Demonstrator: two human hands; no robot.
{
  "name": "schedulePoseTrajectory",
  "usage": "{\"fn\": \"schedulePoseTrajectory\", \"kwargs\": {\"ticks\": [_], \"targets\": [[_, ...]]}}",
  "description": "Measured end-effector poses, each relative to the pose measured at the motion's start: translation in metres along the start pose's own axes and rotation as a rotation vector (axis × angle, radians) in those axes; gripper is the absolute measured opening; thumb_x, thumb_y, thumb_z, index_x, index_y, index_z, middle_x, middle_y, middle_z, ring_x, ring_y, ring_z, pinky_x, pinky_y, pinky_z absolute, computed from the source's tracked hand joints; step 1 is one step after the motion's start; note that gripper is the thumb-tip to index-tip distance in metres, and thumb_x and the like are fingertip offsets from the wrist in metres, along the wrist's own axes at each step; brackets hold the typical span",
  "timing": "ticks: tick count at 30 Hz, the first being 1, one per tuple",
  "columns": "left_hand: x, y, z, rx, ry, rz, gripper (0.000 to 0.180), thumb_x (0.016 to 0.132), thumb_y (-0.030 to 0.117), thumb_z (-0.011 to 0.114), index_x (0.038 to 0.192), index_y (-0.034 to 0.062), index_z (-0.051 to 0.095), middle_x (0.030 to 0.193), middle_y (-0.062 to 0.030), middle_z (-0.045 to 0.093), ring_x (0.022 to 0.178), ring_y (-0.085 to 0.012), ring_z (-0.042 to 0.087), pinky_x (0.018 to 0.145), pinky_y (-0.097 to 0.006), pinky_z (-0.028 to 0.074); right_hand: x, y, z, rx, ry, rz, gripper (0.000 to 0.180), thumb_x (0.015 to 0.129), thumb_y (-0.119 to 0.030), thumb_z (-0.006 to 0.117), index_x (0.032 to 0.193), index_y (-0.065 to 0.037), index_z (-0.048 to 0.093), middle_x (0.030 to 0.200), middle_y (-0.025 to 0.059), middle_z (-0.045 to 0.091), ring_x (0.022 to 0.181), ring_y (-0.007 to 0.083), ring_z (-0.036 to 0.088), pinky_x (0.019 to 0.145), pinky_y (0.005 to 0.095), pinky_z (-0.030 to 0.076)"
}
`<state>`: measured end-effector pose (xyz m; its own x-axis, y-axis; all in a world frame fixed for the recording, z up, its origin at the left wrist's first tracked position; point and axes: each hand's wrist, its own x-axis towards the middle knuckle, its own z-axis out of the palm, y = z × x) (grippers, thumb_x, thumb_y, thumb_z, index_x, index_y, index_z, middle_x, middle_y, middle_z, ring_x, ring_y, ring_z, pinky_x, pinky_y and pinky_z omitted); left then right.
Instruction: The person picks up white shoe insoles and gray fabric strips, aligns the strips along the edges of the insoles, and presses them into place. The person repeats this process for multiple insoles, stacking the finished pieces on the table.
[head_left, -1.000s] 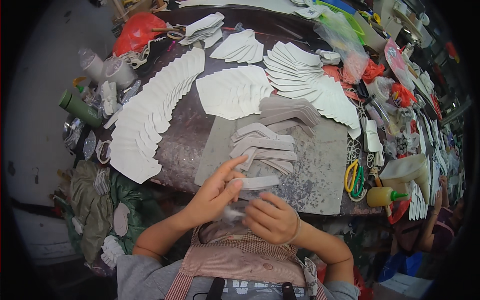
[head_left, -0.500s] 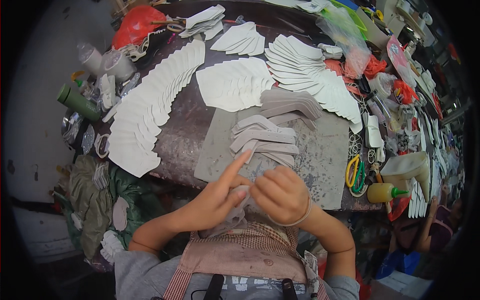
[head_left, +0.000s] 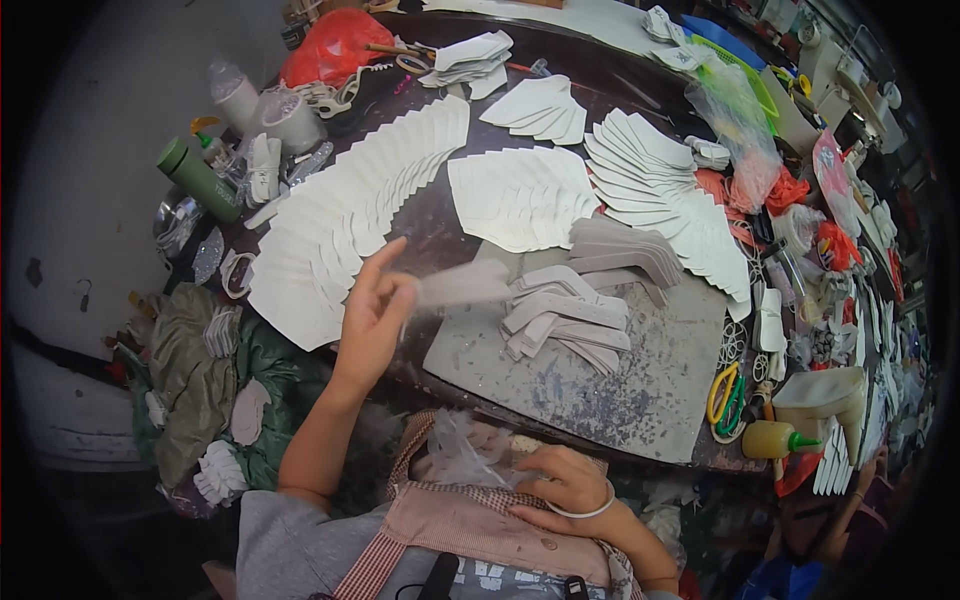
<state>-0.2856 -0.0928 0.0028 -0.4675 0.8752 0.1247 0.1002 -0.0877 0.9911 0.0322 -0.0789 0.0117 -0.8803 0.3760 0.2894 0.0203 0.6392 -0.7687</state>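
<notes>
left hand (head_left: 372, 318) grip pinches flat grey strip (head_left: 462, 284) | right hand (head_left: 572, 485) grip clutches crinkly clear bag (head_left: 462, 455)

dark bench (head_left: 440, 235) carries fanned white pieces (head_left: 340, 225), a grey mat (head_left: 600, 385) with grey strips (head_left: 565, 315), scissors (head_left: 725, 395), glue bottle (head_left: 775, 438), green bottle (head_left: 197, 180).

My left hand (head_left: 368, 325) raised, fingers (head_left: 392, 290) pinching grey strip (head_left: 462, 285); grey strip pile (head_left: 565, 320) just beyond on mat (head_left: 620, 390). Right hand (head_left: 565, 487) on plastic bag (head_left: 465, 455).
</notes>
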Motion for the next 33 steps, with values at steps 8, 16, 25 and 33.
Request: {"fn": "schedulePoseTrajectory", "kwargs": {"ticks": [8,16,25,33], "targets": [[0.021,-0.042,0.016,0.934,0.346,0.421,0.035,0.087,0.003,0.066,0.121,0.0035,0.067,0.121,-0.0154,0.060,0.113,-0.0349,0.052,0.099,-0.043,0.042,-0.030,0.005,0.003,0.241,0.133,0.372,0.018,0.093,-0.008,0.066,0.110,-0.002,0.071,0.097,0.0098,0.060,0.090,0.0232,0.056,0.077,0.0317,0.046],[0.020,-0.002,0.125,1.018,-0.205,0.458,0.031,0.085,0.020,0.073,0.112,0.0050,0.068,0.105,-0.0119,0.061,0.097,-0.0323,0.058,0.086,-0.043,0.047,-0.017,-0.005,0.012,0.224,0.157,0.275,0.024,0.095,-0.001,0.060,0.118,0.001,0.066,0.102,0.0127,0.061,0.095,0.0264,0.057,0.084,0.0319,0.046],[0.010,-0.025,0.107,0.618,-0.115,0.433,0.030,0.079,0.009,0.078,0.107,0.0024,0.068,0.098,-0.0096,0.063,0.082,-0.0245,0.061,0.071,-0.035,0.049,-0.021,0.003,-0.001,0.144,0.222,0.234,0.026,0.091,-0.001,0.062,0.117,-0.001,0.067,0.100,0.0125,0.062,0.090,0.0283,0.058,0.082,0.0356,0.047],[-0.020,0.043,0.089,0.098,-0.542,-0.087,0.020,0.096,0.009,0.062,0.113,-0.0023,0.065,0.089,-0.0043,0.066,0.088,-0.0069,0.062,0.070,-0.024,0.049,0.039,-0.009,-0.068,-0.709,0.140,-0.296,0.039,0.073,-0.010,0.065,0.111,-0.003,0.063,0.088,0.0071,0.054,0.076,0.0217,0.054,0.069,0.0346,0.046]]}}
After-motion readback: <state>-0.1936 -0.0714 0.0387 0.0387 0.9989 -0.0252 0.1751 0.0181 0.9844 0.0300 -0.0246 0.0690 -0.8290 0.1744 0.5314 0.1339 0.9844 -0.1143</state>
